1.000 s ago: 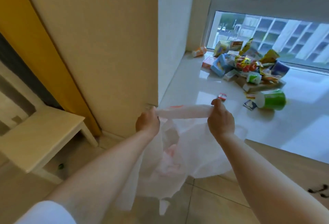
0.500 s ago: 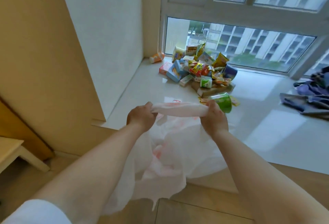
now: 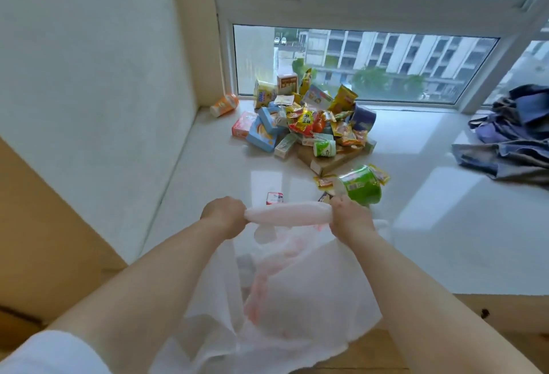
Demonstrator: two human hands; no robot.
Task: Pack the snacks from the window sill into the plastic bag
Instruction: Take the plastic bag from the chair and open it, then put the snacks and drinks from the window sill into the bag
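A thin white plastic bag (image 3: 285,290) with faint red print hangs in front of me. Its bunched top edge is stretched between my left hand (image 3: 223,213) and my right hand (image 3: 348,215), both shut on it. Beyond them a heap of snacks (image 3: 309,124) lies on the white window sill (image 3: 214,171) against the glass. A green cup (image 3: 361,185) lies on its side just past my right hand. A small red-and-white packet (image 3: 274,197) sits right behind the bag's edge. An orange cup (image 3: 224,105) lies in the far left corner.
A pile of blue denim cloth (image 3: 511,139) lies on the sill at the right. A white wall (image 3: 95,100) bounds the sill on the left and the window pane (image 3: 368,64) closes its far side. Wooden floor (image 3: 371,347) shows below the sill's front edge.
My view has turned right and moved closer to the sill. Both hands keep the same hold on the bag's top edge, which now hangs over the sill's front.
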